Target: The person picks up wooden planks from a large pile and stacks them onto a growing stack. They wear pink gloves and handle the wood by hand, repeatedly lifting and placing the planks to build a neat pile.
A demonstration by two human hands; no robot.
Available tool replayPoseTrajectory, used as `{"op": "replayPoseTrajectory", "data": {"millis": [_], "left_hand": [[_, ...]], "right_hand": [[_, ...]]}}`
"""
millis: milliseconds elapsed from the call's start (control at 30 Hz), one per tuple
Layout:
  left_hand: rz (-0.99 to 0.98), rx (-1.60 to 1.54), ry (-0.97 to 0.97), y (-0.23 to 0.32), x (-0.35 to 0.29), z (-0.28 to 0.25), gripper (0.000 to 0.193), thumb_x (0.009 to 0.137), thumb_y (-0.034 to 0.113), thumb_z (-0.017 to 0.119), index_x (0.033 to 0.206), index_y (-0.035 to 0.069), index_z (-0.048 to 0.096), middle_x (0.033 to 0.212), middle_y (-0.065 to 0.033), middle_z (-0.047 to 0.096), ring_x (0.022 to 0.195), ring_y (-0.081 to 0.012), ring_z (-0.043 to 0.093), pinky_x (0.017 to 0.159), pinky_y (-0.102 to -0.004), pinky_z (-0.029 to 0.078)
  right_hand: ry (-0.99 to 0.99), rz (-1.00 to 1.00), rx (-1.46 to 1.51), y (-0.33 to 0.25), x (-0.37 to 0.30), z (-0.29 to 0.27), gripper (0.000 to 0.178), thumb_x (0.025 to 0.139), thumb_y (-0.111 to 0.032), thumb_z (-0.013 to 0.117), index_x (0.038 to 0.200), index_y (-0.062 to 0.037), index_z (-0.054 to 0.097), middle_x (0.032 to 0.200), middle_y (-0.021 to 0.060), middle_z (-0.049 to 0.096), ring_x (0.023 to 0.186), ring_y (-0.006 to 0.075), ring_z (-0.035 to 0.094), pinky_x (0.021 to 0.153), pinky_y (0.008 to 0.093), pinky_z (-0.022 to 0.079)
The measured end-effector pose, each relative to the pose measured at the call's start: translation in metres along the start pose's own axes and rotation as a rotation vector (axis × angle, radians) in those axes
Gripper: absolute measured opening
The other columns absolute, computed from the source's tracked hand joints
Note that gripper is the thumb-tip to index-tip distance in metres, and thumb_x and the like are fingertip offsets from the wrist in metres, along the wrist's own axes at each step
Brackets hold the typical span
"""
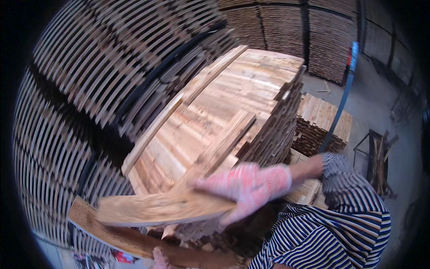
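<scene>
A pale wooden plank (161,209) lies slantwise across the front, its right end under my right hand (251,183). That hand wears a pink and white glove, blurred by motion, with fingers over the plank's top and thumb at its near edge. Below it is a darker, rough-edged plank (112,235). At the lower edge, my left hand (160,259), also gloved, is closed at this plank's near side; only a small part of it shows. Beyond both planks stands a high stack of boards (179,139), its top layer laid side by side.
Narrow strips (219,145) lie across the stack's top. Tall racks of spaced boards (89,62) rise close on the left. To the right are a lower board stack (329,116), a slanting blue post (342,101) and a dark frame with scrap wood (378,157).
</scene>
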State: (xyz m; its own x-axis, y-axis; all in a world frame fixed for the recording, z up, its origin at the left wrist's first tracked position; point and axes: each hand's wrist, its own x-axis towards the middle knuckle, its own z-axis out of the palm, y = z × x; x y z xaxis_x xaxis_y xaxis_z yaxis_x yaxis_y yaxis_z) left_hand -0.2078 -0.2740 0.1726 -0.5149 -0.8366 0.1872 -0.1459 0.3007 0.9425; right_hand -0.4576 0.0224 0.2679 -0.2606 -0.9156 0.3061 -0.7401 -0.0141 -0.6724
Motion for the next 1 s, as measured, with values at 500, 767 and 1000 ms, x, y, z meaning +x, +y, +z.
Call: {"op": "replayPoseTrajectory", "data": {"millis": [500,767,1000], "left_hand": [[0.142,1.084,-0.495,0.165,0.058,0.159,0.092,0.053,0.033,0.096,0.130,0.004,0.055,0.114,-0.0195,0.069,0.107,-0.0368,0.066,0.095,-0.0422,0.052],[0.219,0.973,-0.726,0.158,0.080,0.182,0.072,0.071,0.026,0.082,0.129,-0.003,0.052,0.095,-0.0181,0.067,0.083,-0.0318,0.067,0.077,-0.0422,0.055],[0.088,1.119,-0.762,0.173,0.090,0.201,0.076,0.078,0.035,0.080,0.139,-0.001,0.049,0.113,-0.0246,0.067,0.097,-0.0332,0.067,0.087,-0.0452,0.053]], "right_hand": [[-0.238,0.569,-0.670,0.285,-0.081,-0.339,0.092,0.062,0.009,0.072,0.145,-0.0253,0.054,0.142,0.0095,0.052,0.129,0.0323,0.052,0.111,0.0421,0.043],[-0.341,0.643,-0.695,0.295,-0.085,-0.326,0.087,0.066,0.004,0.076,0.142,-0.0313,0.055,0.132,0.0091,0.056,0.119,0.0315,0.059,0.098,0.0442,0.050],[-0.348,0.618,-0.771,0.302,-0.083,-0.337,0.073,0.071,-0.007,0.074,0.137,-0.0322,0.057,0.122,0.0113,0.061,0.112,0.0350,0.063,0.090,0.0486,0.052]]}}
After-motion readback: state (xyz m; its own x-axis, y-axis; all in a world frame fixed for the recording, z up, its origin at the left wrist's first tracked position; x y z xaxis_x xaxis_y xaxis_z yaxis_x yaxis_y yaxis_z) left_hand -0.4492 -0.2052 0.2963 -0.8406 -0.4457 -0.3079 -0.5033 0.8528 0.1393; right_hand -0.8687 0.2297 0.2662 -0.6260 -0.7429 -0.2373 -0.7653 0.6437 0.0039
